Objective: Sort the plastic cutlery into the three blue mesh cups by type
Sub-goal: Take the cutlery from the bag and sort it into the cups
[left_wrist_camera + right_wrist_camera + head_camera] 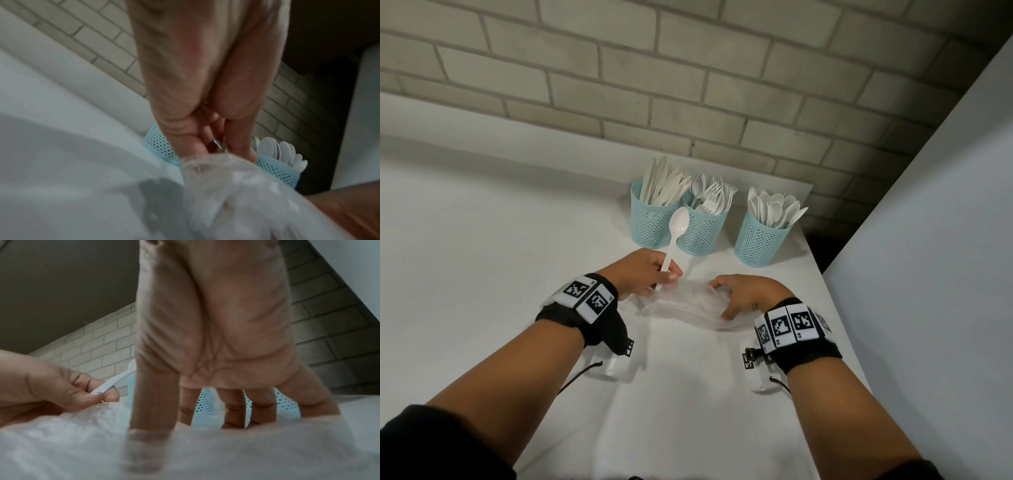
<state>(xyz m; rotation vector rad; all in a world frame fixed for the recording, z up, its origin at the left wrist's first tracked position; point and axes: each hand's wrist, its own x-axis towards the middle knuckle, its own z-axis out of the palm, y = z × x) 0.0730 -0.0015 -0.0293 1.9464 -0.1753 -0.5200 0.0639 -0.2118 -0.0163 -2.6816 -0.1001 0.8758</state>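
White plastic spoon point(676, 236) stands nearly upright in the left hand point(645, 272), its handle pinched between thumb and fingers and its bowl raised in front of the two left cups. Three pale-blue mesh cups sit at the far end of the white table point(482, 260): the left cup point(650, 222) holds knives, the middle cup point(702, 231) just beside it holds forks, and the right cup point(761, 240), set a little apart, holds spoons. The right hand point(748, 294) rests with fingers spread and bent on a crumpled clear plastic bag point(688, 306) lying near the person, pinning it down. Whether any cutlery remains inside the bag cannot be told; it looks flat.

The step in hand seems to be carrying a picked spoon to its cup, with the sorting apparently far along, as all three cups are well filled. Next the left hand would need to cross rightward past the fork cup and lower the handle into the right cup, among the crowded spoons, without tipping the light mesh cup.
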